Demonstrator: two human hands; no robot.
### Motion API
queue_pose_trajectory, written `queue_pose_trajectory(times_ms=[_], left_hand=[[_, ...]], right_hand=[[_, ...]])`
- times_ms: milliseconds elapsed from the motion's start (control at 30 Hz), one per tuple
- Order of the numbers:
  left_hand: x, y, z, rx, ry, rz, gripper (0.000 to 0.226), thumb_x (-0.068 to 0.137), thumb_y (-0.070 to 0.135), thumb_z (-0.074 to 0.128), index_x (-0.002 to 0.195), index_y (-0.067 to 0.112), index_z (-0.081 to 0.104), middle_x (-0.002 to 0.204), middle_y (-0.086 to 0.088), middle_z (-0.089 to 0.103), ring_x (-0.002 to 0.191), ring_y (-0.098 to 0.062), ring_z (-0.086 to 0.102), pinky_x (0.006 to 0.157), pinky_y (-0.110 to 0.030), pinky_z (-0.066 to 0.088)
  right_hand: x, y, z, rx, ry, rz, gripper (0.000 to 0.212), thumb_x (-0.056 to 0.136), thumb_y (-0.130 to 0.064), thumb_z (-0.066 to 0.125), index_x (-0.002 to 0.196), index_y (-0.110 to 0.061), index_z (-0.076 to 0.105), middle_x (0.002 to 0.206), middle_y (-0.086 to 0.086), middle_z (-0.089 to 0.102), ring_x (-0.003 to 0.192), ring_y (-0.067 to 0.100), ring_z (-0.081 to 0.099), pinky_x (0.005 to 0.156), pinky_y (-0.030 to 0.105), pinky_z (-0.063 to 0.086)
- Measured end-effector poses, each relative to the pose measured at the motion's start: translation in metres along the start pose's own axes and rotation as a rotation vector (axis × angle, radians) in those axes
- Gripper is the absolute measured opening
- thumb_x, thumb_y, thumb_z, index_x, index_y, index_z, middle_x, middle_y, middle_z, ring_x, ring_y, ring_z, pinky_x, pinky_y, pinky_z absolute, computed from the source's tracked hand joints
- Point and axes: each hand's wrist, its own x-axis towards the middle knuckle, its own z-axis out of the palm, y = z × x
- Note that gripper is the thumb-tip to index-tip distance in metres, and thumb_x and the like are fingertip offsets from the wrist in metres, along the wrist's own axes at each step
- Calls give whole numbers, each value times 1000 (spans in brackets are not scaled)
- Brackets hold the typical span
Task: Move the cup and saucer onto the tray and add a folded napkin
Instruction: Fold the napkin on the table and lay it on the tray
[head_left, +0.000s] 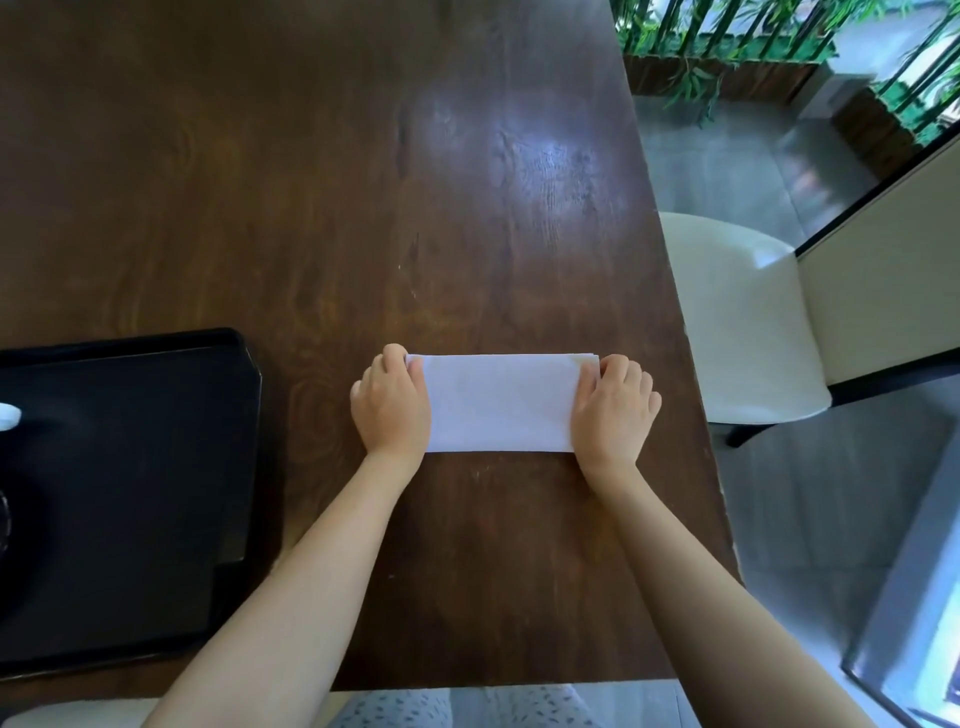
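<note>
Both hands on a folded napkin

Left hand and right hand pinch the ends of the white napkin flat on the worktop, right of the black tray.

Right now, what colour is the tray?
Black, glossy tray, seen best in the head view, left of the white napkin.

Dining spot in a café or home, beside a glazed terrace.
A dark wooden table, a cream upholstered chair and bamboo planters outside suggest it.

Left frame edge cuts off the tray.
</note>
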Motion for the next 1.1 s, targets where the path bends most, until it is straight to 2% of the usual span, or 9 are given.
queue_pose_trajectory(times_ms=[100, 200, 300, 367, 433, 500, 667, 933, 1100], left_hand=[[-1, -4, -10, -126, 93, -68, 30, 96, 26, 40, 112, 6, 54, 111, -14, 58, 96, -26, 56, 80, -36, 51], [-12, -8, -20, -116, 262, 79, 32, 96, 21, 37, 119, 7, 54, 119, -14, 59, 107, -27, 55, 90, -37, 47], [-27, 1, -11, 52, 97, 417, 38, 96, 18, 39, 131, 8, 47, 136, -13, 53, 127, -29, 47, 108, -43, 32], [-26, 4, 0, 223, -124, 492, 46, 99, 26, 31, 143, 11, 32, 151, -10, 34, 141, -26, 27, 116, -46, 14], [-18, -2, 10, 349, -253, 449, 53, 100, 36, 17, 148, 16, 13, 158, -4, 13, 146, -20, 6, 118, -46, 1], [-14, -11, 18, 381, -277, 437, 55, 98, 39, 11, 148, 18, 5, 159, -1, 4, 146, -16, 0, 116, -44, -3], [-15, -12, 20, 348, -261, 443, 59, 95, 42, 8, 148, 17, 8, 159, 0, 7, 146, -14, 4, 116, -42, -3], [-11, -28, 11, 353, -268, 400, 72, 89, 57, 0, 149, 17, 10, 158, -2, 10, 146, -18, 7, 116, -39, -2], [-11, -28, 11, 396, -264, 383, 73, 88, 59, 1, 149, 19, 9, 159, 0, 9, 146, -19, 6, 116, -47, -3]], right_hand=[[2, -1, -9, 57, 25, 62, 34, 98, -31, 36, 110, -5, 54, 107, 14, 60, 98, 30, 51, 83, 39, 37], [-1, -11, -17, 127, 90, -57, 37, 97, -24, 36, 125, -5, 50, 124, 15, 58, 115, 33, 50, 97, 43, 38], [-15, -41, -8, 128, -87, -466, 45, 94, -18, 36, 137, -4, 42, 143, 14, 46, 136, 32, 37, 114, 46, 21], [-26, -53, 5, 23, -249, -632, 50, 98, -23, 31, 145, -6, 29, 154, 10, 28, 145, 27, 17, 117, 44, 4], [-29, -53, 18, -66, -307, -638, 52, 100, -29, 26, 148, -10, 19, 158, 5, 17, 147, 23, 6, 117, 41, -4], [-29, -50, 24, -98, -318, -622, 54, 99, -34, 24, 148, -13, 16, 158, 3, 16, 147, 20, 6, 117, 40, -5], [-19, -29, 20, -135, -328, -616, 60, 95, -46, 17, 149, -19, 15, 158, -1, 16, 147, 17, 7, 118, 40, -2], [-14, -10, 13, -175, -322, -593, 62, 96, -48, 14, 150, -18, 9, 159, 0, 9, 147, 16, 1, 119, 37, -6], [-4, 9, 11, -272, -298, -591, 67, 94, -55, 6, 150, -17, 8, 159, 1, 7, 146, 15, -3, 120, 41, -3]])
